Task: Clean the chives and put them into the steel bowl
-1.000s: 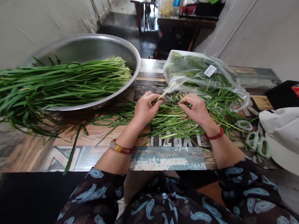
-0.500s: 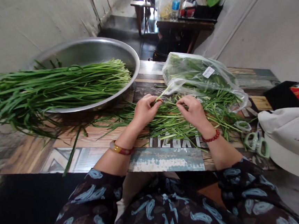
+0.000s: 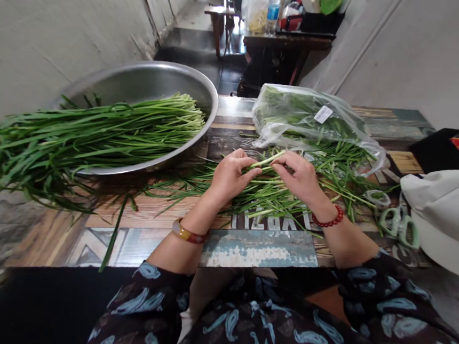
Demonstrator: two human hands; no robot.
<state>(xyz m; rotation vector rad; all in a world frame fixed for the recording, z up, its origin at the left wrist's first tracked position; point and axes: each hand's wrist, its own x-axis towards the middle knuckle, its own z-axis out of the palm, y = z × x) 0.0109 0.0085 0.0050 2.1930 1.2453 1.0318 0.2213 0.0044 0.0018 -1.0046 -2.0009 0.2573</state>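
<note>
My left hand [image 3: 233, 176] pinches a few garlic chive stalks [image 3: 267, 159] between thumb and fingers, their pale ends pointing right. My right hand [image 3: 297, 174] is close beside it, thumb and fingertips pinched on the same stalks near those ends. Beneath both hands lies a loose spread of garlic chives [image 3: 269, 192] on the wooden table. Just beyond my right hand, a clear plastic bag [image 3: 288, 108] with a white label holds more chives, some spilling from its mouth. On the left, a big metal basin [image 3: 125, 77] holds a thick bundle of chives [image 3: 117, 131], its leaves hanging over the rim.
Green-handled scissors [image 3: 399, 227] lie on the table at right, next to a white cap [image 3: 446, 217]. Behind the cap is a black object [image 3: 432, 151]. A second table [image 3: 288, 41] farther back carries a water bottle [image 3: 274, 10] and bags. Walls flank both sides.
My hands have come closer together. The stalks in my left hand have swung from pointing up and away to pointing right, toward my right hand. The view has shifted slightly.
</note>
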